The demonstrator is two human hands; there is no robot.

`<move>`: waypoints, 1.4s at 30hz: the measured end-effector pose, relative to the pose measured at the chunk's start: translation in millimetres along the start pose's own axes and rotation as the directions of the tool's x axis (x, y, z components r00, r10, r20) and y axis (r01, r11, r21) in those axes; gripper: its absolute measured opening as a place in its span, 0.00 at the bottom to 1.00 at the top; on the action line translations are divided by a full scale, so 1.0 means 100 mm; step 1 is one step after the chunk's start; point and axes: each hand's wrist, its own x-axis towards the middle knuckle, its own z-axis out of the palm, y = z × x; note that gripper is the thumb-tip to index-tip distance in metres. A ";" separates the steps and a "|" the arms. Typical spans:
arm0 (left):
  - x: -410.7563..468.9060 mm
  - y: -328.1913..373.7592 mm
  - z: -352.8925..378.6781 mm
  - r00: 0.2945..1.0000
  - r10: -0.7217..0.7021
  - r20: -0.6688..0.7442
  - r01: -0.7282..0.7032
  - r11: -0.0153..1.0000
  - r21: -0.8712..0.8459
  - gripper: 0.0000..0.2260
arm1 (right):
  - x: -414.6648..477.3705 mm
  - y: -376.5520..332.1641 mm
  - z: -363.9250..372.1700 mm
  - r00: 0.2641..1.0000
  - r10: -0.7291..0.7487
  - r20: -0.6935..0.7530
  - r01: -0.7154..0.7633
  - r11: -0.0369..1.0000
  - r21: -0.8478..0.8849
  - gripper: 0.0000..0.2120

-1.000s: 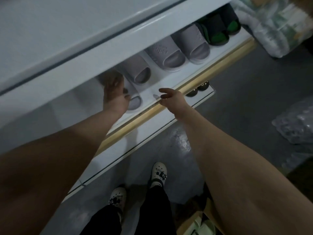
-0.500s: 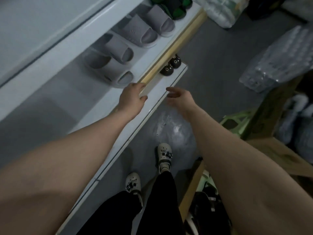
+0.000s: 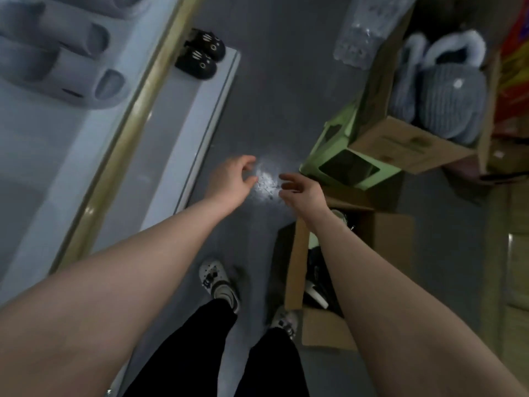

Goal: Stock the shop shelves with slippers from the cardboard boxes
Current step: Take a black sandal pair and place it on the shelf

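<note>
Grey slide slippers (image 3: 71, 67) lie in a row on the white shelf (image 3: 51, 156) at the upper left. A pair of black cat-face slippers (image 3: 200, 55) sits on the lower shelf (image 3: 183, 133). My left hand (image 3: 229, 181) and my right hand (image 3: 300, 190) hover empty over the grey floor, fingers loosely curled, away from the shelf. An open cardboard box (image 3: 297, 253) stands under my right forearm, with dark and white items inside. Another cardboard box (image 3: 412, 144) at the upper right holds fluffy grey slippers (image 3: 446, 90).
A green plastic stool (image 3: 343, 161) stands between the two boxes. Clear plastic wrapping (image 3: 366, 32) lies on the floor at the top. A wooden strip (image 3: 126, 130) edges the upper shelf. My feet in white clogs (image 3: 217, 282) stand on the floor (image 3: 286, 96).
Both hands have pulled back from the shelf and now hang over the floor. My view has swung right and down, bringing the cardboard boxes into sight.
</note>
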 end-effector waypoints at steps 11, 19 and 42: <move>-0.68 0.67 1.69 0.978 0.066 0.197 -0.076 0.996 0.045 0.18 | -0.69 1.79 -0.91 0.983 0.176 -0.045 -0.171 0.980 0.099 0.17; -1.18 1.05 2.98 0.945 0.017 0.326 -0.029 0.999 0.031 0.20 | -0.95 3.18 -1.70 0.954 0.297 -0.034 -0.293 0.952 0.091 0.17; -0.76 -0.06 5.10 0.778 -0.185 0.600 0.009 0.959 0.284 0.26 | 0.27 5.21 -1.29 0.707 0.698 -0.112 -0.616 0.686 0.388 0.18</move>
